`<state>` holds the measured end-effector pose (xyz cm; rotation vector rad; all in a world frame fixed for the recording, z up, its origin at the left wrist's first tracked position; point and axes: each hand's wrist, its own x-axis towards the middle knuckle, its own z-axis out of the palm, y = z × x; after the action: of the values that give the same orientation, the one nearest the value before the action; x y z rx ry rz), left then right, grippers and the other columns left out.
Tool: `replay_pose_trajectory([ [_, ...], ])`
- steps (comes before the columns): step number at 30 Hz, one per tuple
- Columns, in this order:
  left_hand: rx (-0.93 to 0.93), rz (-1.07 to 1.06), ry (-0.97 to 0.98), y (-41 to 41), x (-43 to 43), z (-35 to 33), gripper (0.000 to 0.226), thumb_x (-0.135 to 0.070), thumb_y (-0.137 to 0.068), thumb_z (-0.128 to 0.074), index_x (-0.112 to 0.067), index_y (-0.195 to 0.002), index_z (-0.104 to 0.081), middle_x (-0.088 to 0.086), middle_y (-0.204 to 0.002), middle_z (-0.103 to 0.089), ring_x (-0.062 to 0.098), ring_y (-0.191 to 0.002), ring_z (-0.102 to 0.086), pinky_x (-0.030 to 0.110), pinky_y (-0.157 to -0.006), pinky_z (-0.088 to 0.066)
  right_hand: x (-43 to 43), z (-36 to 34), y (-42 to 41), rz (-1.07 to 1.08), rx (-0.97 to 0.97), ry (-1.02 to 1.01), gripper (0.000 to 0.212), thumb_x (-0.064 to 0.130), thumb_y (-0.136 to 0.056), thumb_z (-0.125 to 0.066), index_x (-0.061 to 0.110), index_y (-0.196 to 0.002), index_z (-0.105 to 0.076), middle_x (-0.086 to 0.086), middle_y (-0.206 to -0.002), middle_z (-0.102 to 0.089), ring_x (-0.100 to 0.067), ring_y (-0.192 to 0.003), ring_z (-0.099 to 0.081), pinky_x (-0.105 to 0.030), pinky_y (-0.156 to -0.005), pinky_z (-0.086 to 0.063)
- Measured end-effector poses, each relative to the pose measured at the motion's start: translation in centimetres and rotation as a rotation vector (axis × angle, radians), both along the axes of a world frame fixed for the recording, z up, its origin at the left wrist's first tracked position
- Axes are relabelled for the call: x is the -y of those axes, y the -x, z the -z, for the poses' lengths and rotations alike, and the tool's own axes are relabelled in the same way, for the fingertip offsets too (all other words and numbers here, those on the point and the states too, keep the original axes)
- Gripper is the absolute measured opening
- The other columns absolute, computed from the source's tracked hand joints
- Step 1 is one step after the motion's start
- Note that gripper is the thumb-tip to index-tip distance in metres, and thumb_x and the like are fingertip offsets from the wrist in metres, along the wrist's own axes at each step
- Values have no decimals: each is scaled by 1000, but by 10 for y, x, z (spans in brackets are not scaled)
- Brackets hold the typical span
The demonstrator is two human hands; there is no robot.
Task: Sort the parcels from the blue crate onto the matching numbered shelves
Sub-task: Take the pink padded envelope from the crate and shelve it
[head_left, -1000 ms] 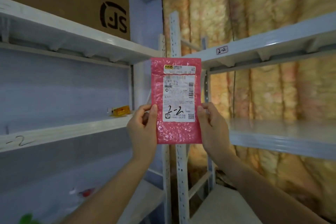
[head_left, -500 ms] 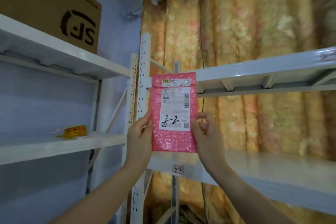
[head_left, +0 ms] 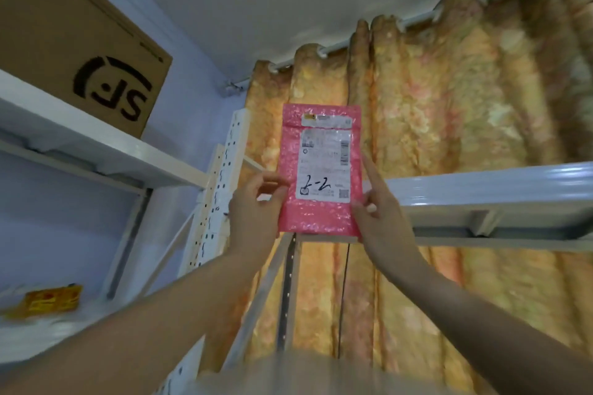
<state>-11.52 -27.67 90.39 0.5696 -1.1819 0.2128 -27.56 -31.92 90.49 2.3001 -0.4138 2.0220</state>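
Lilac-walled corner, floral curtain (head_left: 449,90) behind, cardboard box (head_left: 80,42) on the upper left shelf (head_left: 96,141). Versus half a second ago, my view tips up to the ceiling and the pink parcel (head_left: 321,218) marked 2-2 sits higher, in front of the upper right shelf (head_left: 481,189) edge. My left hand (head_left: 253,212) pinches its left edge; my right hand (head_left: 378,218) grips the lower right edge, forefinger straight along it.
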Motion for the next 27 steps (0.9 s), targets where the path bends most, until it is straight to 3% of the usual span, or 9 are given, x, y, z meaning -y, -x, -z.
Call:
replay_pose_trajectory([
  [3,60,-23,22,-5,16,-39,23,-7,-95,-51,-14,-106,-69,11,-106,-67,22,-67,-60,11,-39,-41,16,-39,-1,80,33,75,48,14,-95,-48,32,-140,-44,8,-80,-53,-15,-68,-52,-28,-58,-41],
  [5,90,12,13,-8,27,-64,32,-2,-96,-43,-11,-119,-64,13,-116,-60,22,-66,-58,16,-36,-40,24,-62,-4,113,38,85,37,15,-95,-50,22,-131,-55,2,-93,-59,-17,-79,-57,-26,-67,-42],
  [8,153,73,-46,-14,46,-93,43,2,-95,-36,-10,-133,-53,2,-118,-46,13,-80,-52,13,-41,-44,34,-86,-12,173,56,59,30,16,-94,-48,11,-120,-63,-7,-111,-64,-26,-104,-60,-30,-83,-42],
  [11,222,88,-103,-25,65,-114,46,1,-95,-36,-9,-139,-45,3,-120,-45,9,-76,-48,15,-46,-42,44,-105,-21,273,-36,-18,30,20,-88,-47,5,-107,-65,-13,-105,-69,-32,-97,-61,-37,-82,-47],
  [15,258,79,-219,-46,90,-126,46,3,-92,-45,-4,-138,-45,9,-112,-59,4,-77,-55,30,-59,-48,55,-124,-31,423,-214,-177,27,23,-86,-52,13,-105,-69,-10,-103,-70,-29,-95,-63,-37,-83,-49],
  [18,296,61,-265,-60,115,-125,39,1,-92,-52,-3,-131,-53,5,-108,-61,2,-72,-54,11,-63,-49,68,-132,-41,587,-305,-208,30,26,-88,-53,14,-111,-65,-12,-116,-65,-31,-104,-60,-40,-93,-48],
  [21,330,-90,-308,-70,136,-124,29,-7,-89,-61,-6,-117,-65,8,-115,-65,20,-99,-62,26,-90,-50,80,-131,-47,685,-374,-253,30,29,-89,-49,14,-111,-64,-10,-118,-63,-29,-104,-58,-39,-95,-46],
  [24,422,-234,-321,-75,149,-120,17,-19,-87,-64,-11,-96,-75,7,-101,-71,15,-87,-60,22,-70,-45,90,-124,-46,929,-488,-247,20,32,-95,-36,20,-89,-51,-6,-98,-60,-24,-80,-53,-36,-78,-41],
  [27,477,-313,-292,-78,157,-117,41,-36,-92,-56,-3,-76,-74,15,-73,-69,14,-56,-51,18,-48,-32,89,-120,-51,1139,-580,-168,17,23,-99,-30,22,-87,-42,-5,-108,-56,-23,-76,-46,-37,-75,-36],
])
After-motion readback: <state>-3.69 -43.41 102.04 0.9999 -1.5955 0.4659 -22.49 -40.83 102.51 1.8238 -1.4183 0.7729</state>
